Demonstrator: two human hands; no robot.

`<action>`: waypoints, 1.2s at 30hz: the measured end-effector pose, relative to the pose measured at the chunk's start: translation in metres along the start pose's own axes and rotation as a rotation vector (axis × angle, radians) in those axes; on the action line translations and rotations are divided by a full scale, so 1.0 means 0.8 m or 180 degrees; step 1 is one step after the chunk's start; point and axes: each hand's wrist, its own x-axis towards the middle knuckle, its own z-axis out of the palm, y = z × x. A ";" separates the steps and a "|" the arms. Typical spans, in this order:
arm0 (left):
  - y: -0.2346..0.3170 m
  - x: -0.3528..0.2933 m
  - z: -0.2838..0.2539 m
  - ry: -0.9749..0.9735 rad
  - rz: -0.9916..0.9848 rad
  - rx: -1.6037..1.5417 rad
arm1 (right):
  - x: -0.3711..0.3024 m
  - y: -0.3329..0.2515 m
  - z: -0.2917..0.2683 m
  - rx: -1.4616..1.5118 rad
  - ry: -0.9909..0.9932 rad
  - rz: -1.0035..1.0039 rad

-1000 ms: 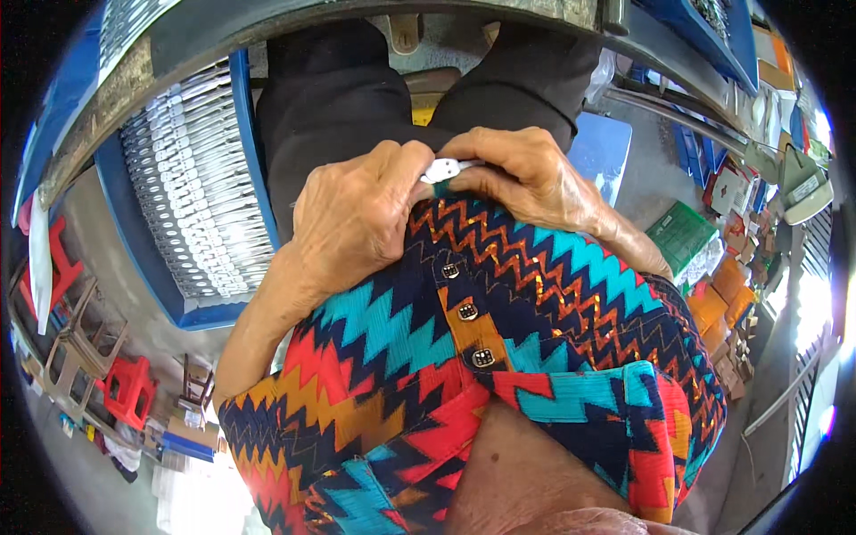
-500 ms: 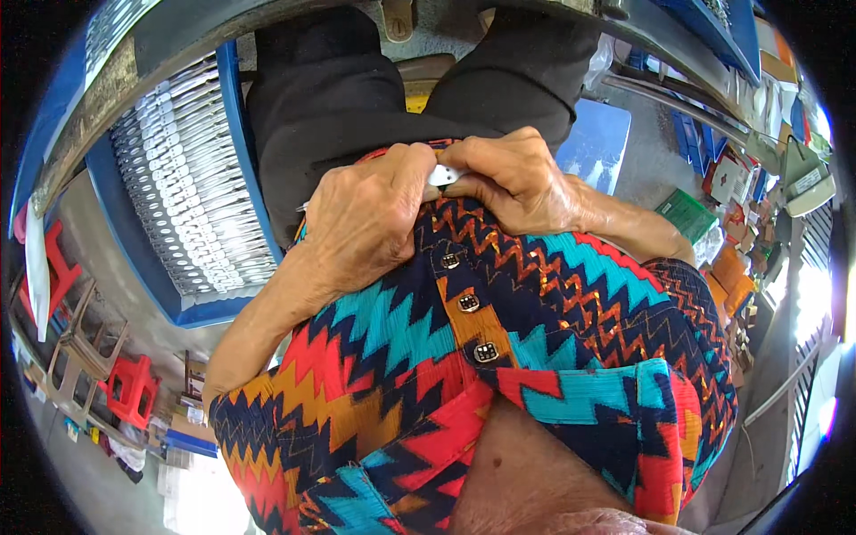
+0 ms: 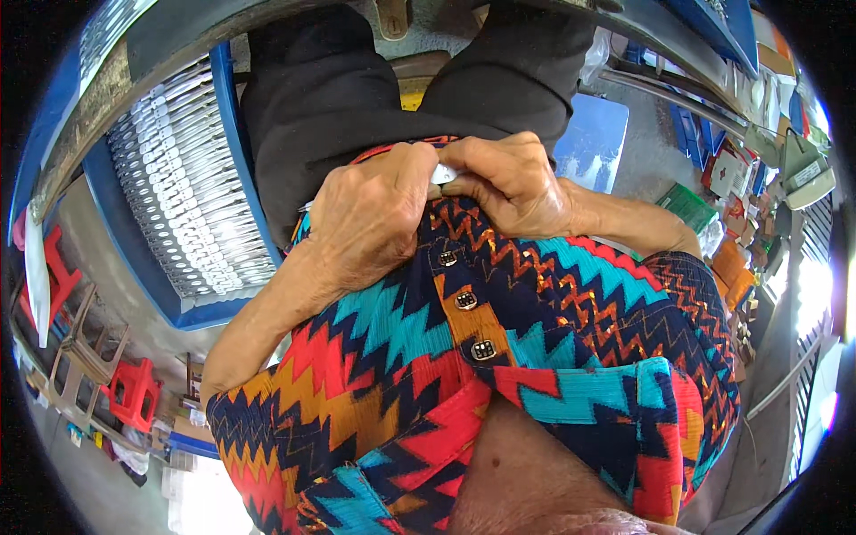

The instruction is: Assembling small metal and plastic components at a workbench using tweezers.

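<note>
Head view: tight room around small flat white piece (image 3: 444, 176)

Piece is held at the waist between bare left hand (image 3: 379, 205) and bare right hand (image 3: 515, 185); both clamped on it, fingertips mostly hidden. Hands are backed by multicoloured zigzag-patterned shirt (image 3: 374, 330). Ahead, a gap is left over black-trousered thighs (image 3: 321, 98), bounded by worn, curved-looking bench edge (image 3: 169, 49). Left side is limited by blue rectangular tray (image 3: 234, 134) filled with rows of slim silvery metal parts (image 3: 178, 178), rim seen right beside left forearm. Past right knee: flat blue panel (image 3: 595, 134). Well apart: red plastic stool (image 3: 134, 394), green plastic crate (image 3: 688, 210).
</note>
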 end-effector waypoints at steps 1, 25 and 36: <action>0.000 0.000 0.000 0.0007 0.0027 0.0013 | 0.000 -0.001 -0.001 0.0018 -0.0054 0.0013; 0.002 0.000 0.006 0.0258 0.0035 0.0128 | -0.005 0.006 -0.006 0.0220 -0.0156 0.0323; -0.006 0.011 0.006 0.0324 0.0254 0.0096 | -0.001 0.006 -0.013 0.0045 -0.0107 0.0166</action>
